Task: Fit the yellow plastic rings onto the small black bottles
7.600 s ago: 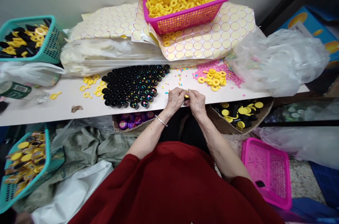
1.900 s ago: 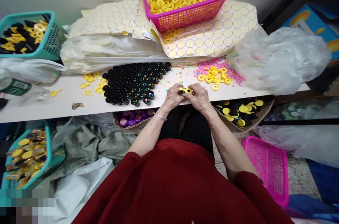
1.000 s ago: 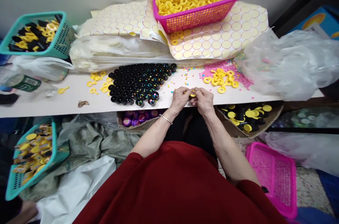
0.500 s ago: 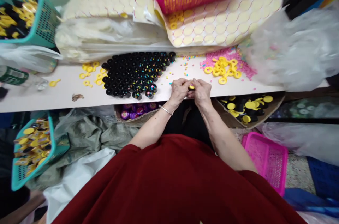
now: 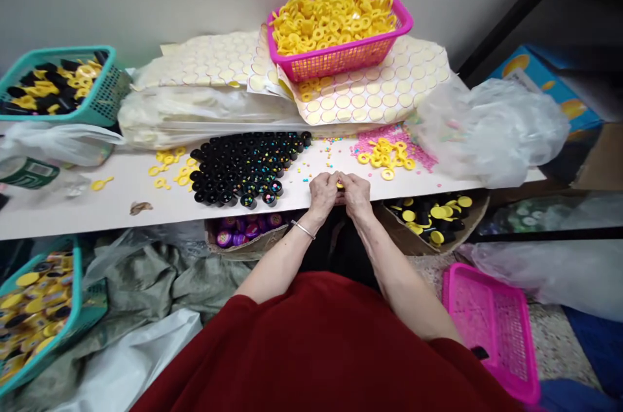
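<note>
Small assembly workshop: crowded workbench (image 5: 121,201), baskets of yellow rings (image 5: 335,13), black caps (image 5: 246,159).

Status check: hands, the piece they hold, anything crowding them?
Left hand and right hand pinched together on a small yellow piece at the table edge. Black tubes close left, not touching.

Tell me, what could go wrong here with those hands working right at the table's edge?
The left hand and right hand pinch a small yellow piece over the table edge; a slip could drop it to the cluttered floor. The left wrist sits close to the open black tubes with beads inside; a nudge might tip them. Loose beads could roll off.
</note>
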Tool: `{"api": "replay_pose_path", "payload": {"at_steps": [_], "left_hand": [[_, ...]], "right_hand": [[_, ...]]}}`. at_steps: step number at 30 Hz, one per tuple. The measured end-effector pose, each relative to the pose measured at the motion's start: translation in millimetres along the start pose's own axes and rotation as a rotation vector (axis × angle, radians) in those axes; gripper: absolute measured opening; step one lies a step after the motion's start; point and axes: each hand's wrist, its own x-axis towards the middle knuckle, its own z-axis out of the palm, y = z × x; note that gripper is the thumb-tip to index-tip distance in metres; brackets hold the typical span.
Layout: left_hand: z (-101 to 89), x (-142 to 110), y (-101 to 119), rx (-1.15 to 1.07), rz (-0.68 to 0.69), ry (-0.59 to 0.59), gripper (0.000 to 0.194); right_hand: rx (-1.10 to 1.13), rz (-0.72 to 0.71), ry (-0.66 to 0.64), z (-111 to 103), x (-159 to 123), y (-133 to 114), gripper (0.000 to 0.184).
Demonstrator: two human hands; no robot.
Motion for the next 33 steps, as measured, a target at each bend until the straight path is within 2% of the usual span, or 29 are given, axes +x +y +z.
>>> {"api": "replay_pose_path", "payload": {"at_steps": [4, 6, 10, 15, 21, 25, 33], "left_hand": [[0.9, 4, 5, 0.003, 0.051, -0.010, 0.039], [0.1, 5, 3, 0.010, 0.043, -0.015, 0.039], [-4.9, 6, 0, -0.024, -0.042, -0.063, 0.039], [-15.9, 11, 10, -0.031, -0.107, -0.213, 0.038], [-23.7, 25, 18, 0.045, -0.187, -0.375, 0.040], [-19.8, 31, 10, 0.061, -0.170, -0.373, 0.043], [-15.7, 33, 5, 0.172, -0.093, -0.290, 0.045]], "right_hand": [[-0.008, -0.094, 0.054, 4, 2, -1, 0.020], [0.020, -0.078, 0.060, 3, 2, 2, 0.023], [0.094, 0.030, -0.055, -5, -2, 7, 0.023], [0.085, 0.041, -0.219, -16, -5, -1, 0.030], [-0.005, 0.111, -0.255, -20, 2, -11, 0.024], [-0.045, 0.160, -0.255, -22, 10, -12, 0.024], [-0.048, 0.137, -0.304, -25, 12, -12, 0.030]]}}
